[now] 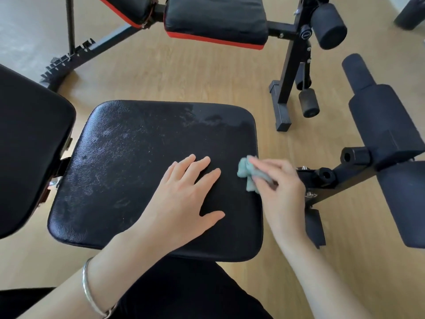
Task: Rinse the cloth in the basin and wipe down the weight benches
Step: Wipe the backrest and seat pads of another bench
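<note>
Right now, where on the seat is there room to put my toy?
The seat pad is bare at its far left, between the backrest pad and the left hand. Its right edge is crowded: the right hand holds the cloth there.

Two benches (pixel 138 169) (pixel 216 17) — one cloth (pixel 246 172)

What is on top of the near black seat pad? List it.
The left hand rests flat on the seat pad; the right hand holds a green cloth at its right edge. The pad under hands and cloth is hidden.
</note>
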